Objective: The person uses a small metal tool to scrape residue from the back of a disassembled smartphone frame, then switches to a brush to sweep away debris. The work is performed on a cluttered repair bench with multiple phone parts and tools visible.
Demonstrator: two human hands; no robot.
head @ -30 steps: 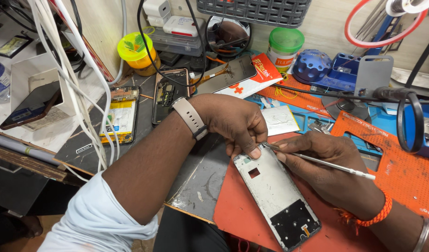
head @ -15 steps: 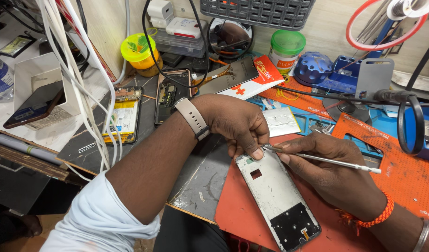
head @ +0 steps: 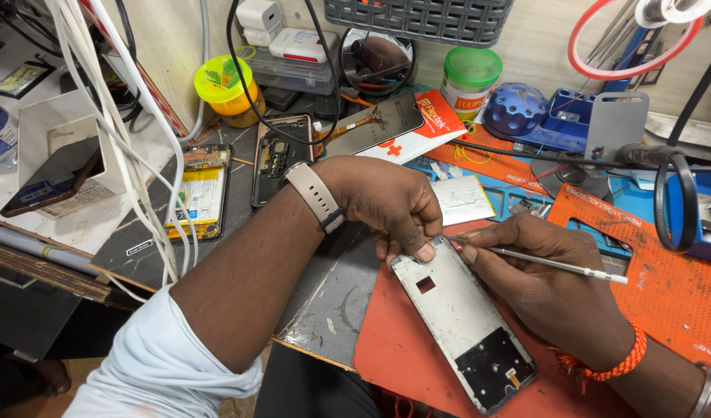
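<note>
Silver rectangular phone frame [head: 464,325] lies on the orange rubber mat [head: 394,356], barely shifted since a second ago. Left hand [head: 390,205] still presses its top corner with fingers together; right hand [head: 541,271] keeps pinching a thin metal probe [head: 556,265], working the same edge.

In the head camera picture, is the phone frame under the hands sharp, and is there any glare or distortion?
Head view: the phone frame is sharp, as are the left hand and the right hand with its thin tool. Light is even, with soft shadows; a mild sheen shows on the grey metal plate. Toward the edges, the white cables look bowed, a wide-angle effect.
</note>
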